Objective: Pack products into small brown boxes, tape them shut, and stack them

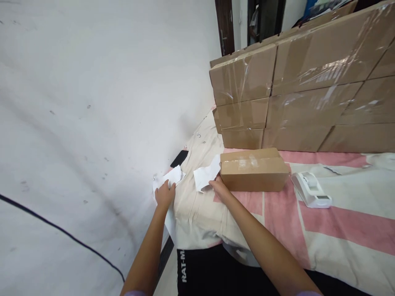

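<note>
My left hand (165, 195) is at the bed's edge by the wall, its fingers closed on some white paper (174, 175). My right hand (219, 187) pinches the lower right edge of a torn-looking white sheet (204, 176). Right beside that hand lies a taped brown cardboard box (254, 181), whose left end is close to my fingers. Beyond my left hand, a black flat object (179, 158), perhaps a phone, rests against the wall. Whether anything is printed on the papers does not show.
A white device with a small screen and a paper roll (311, 190) lies right of the box. Stacked, taped cartons (296, 90) stand along the far side of the pink and cream bedding (280, 222). The white wall (92, 102) borders the left, with a black cable (64, 234) across it.
</note>
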Demonstrator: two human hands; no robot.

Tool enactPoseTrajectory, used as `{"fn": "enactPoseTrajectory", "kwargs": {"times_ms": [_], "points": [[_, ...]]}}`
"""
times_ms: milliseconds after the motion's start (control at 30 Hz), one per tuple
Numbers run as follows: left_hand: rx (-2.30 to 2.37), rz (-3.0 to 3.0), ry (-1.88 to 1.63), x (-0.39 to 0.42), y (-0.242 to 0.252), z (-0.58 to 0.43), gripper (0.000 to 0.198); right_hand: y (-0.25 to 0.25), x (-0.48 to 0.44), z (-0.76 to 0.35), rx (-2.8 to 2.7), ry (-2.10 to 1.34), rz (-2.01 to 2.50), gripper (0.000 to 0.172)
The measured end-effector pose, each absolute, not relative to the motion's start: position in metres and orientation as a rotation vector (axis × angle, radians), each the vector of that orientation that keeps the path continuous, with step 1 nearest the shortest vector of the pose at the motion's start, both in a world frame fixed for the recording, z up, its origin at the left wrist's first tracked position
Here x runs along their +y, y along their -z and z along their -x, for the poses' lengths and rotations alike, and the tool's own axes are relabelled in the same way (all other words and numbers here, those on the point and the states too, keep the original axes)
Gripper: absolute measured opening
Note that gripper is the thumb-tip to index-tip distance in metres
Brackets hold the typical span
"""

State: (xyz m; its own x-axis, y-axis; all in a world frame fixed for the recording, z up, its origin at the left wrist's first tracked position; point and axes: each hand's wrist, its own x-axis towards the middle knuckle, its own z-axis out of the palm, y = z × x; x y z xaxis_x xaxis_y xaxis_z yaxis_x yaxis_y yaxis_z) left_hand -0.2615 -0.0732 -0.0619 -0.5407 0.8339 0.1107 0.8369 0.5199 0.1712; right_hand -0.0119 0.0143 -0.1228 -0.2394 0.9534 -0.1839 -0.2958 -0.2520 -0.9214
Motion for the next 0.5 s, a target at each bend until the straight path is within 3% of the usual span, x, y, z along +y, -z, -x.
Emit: {"fn": "enactPoseTrajectory", "kwargs": {"times_ms": [200, 333, 500], "points": [[-2.714, 1.565, 0.249, -0.061, 0.061, 0.251, 0.072, 0.115, 0.015, 0.01, -1.029, -1.621, 0.95, 0.073], [-2.746, 1.531, 0.366, -0.051, 0.058, 0.247, 0.043, 0.112, 0.015, 0.011, -1.04, -1.64, 0.911, 0.084], [-2.78, 1.453, 0.758, -0.047, 0.05, 0.265, 0.031, 0.113, 0.015, 0.009, -1.072, -1.647, 0.898, 0.084]]}}
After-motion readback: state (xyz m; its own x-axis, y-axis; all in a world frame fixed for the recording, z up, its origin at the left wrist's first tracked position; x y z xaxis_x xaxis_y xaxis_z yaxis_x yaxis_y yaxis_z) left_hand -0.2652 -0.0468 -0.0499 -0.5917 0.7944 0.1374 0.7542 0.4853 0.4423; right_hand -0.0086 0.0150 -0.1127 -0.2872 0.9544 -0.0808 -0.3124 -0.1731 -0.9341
